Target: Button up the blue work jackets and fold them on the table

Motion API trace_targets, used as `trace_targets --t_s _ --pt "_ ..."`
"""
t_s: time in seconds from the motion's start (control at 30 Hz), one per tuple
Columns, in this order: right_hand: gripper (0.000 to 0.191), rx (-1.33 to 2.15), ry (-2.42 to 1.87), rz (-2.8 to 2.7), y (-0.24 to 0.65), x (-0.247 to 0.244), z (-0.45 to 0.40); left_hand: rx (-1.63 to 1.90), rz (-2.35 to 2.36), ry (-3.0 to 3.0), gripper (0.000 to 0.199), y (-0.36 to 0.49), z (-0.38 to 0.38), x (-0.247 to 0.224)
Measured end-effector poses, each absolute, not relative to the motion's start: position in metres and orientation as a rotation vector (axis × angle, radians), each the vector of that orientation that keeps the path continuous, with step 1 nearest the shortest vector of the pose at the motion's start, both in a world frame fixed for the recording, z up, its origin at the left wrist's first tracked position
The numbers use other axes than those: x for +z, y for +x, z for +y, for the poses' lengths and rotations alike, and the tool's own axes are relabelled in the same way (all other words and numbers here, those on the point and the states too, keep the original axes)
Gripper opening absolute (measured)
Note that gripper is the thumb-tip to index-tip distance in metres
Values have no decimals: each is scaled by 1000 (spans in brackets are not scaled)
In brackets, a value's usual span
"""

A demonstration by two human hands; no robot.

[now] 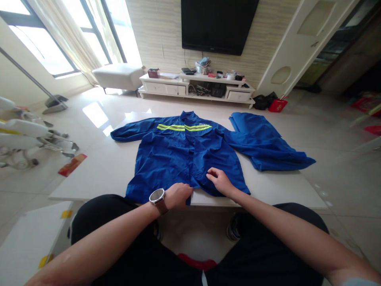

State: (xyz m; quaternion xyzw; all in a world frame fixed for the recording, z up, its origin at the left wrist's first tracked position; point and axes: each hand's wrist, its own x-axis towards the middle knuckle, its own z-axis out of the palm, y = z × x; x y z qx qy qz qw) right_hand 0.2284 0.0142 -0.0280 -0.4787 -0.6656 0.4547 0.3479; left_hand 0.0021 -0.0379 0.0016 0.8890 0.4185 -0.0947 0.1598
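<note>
A blue work jacket [160, 157] with yellow-and-grey reflective strips across its chest lies spread out, front up, on a white table [101, 171]. Its collar points away from me and its hem lies along the near edge. My left hand [179, 194], with a watch [157, 195] on the wrist, is closed on the hem beside the front opening; its fingertips are partly hidden. My right hand [222, 182] pinches the jacket's other front panel above the hem, fingers curled. One sleeve stretches left; the other reaches right over folded blue cloth [253, 125].
A red box [72, 165] lies by the table's left edge, near a white wheeled frame [24, 135]. Beyond stand a low white cabinet [163, 88] with small items, a grey ottoman [119, 75] and a wall-mounted television [218, 26]. My knees flank the table's near edge.
</note>
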Motion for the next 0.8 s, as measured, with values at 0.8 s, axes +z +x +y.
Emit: trace_targets --t_s 0.8 --pt "35 1183 -1199 -1604 226 -17 12 598 1335 2310 9 -14 -17 42"
